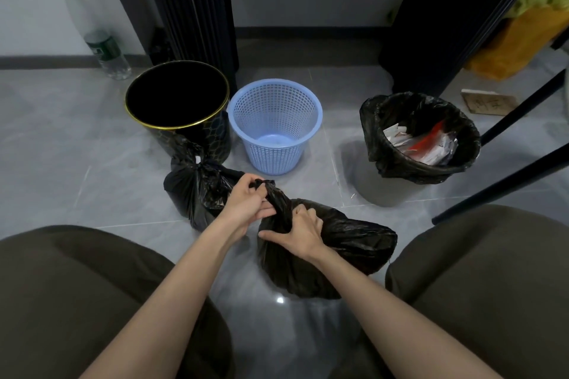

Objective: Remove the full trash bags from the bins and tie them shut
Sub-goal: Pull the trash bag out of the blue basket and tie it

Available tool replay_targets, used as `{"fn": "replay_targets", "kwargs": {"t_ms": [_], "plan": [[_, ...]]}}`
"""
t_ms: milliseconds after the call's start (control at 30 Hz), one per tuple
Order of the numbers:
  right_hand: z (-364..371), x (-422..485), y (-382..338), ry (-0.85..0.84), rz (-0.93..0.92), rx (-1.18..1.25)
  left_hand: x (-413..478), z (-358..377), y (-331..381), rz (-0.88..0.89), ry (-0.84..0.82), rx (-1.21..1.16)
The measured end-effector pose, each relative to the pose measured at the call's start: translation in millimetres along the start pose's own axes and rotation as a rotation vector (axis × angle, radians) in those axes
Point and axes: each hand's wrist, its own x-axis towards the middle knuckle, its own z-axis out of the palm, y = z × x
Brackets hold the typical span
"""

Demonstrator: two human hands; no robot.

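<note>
A black trash bag (338,252) lies on the floor between my knees. My left hand (246,204) grips the twisted top end of its neck. My right hand (300,232) pinches the neck lower down, at the bag's body. A second black bag (192,191) with a knotted top stands just left of my hands, against the black bin (178,95) with a gold rim, which has no bag in it. The blue mesh basket (275,126) holds nothing. At the right a grey bin (394,191) carries a black liner (385,144) with paper and wrappers inside.
A plastic water bottle (106,52) stands by the left wall. A dark ribbed column (191,3) rises behind the bins. Black chair legs (505,178) slant across the right side, with yellow bags (517,46) and a flat piece of cardboard (489,103) behind them. My knees frame the bottom.
</note>
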Motion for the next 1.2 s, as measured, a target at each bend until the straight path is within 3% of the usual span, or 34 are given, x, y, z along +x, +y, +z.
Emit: {"fn": "replay_targets", "kwargs": {"t_ms": [100,267,500,700,767,833,933,1033,1133,1200], "plan": [[2.6,1.6,4.4,0.06,-0.031,-0.008,0.0,0.5,3.3,0.009,-0.008,-0.01],[-0.5,6.3,30.0,0.133,-0.155,-0.272,-2.7,-8.0,7.8,0.076,0.056,0.012],[-3.4,-3.1,41.1,0.083,-0.223,-0.486,-4.4,-13.9,-6.2,0.081,0.139,0.144],[-6.4,-11.1,37.0,0.031,-0.238,-0.58,-16.6,-19.7,3.1,0.684,0.057,1.242],[-6.8,-13.1,36.4,0.021,-0.241,-0.603,-25.4,-9.6,1.2,0.823,-0.057,1.581],[-6.6,-14.8,36.6,0.018,-0.239,-0.614,-29.9,-1.1,-14.7,0.918,-0.168,1.84],[-7.8,-18.0,36.8,0.02,-0.253,-0.611,-27.0,-3.0,-41.6,0.87,-0.245,2.017],[-10.8,-20.9,36.6,0.031,-0.31,-0.614,-27.3,-4.2,-48.6,0.966,-0.166,1.943],[-12.0,-23.0,36.9,0.041,-0.358,-0.616,-30.5,1.7,-42.8,0.605,-0.31,1.644],[-11.8,-23.8,39.4,0.056,-0.383,-0.603,-34.3,10.8,-38.5,0.356,-0.318,1.372]]}}
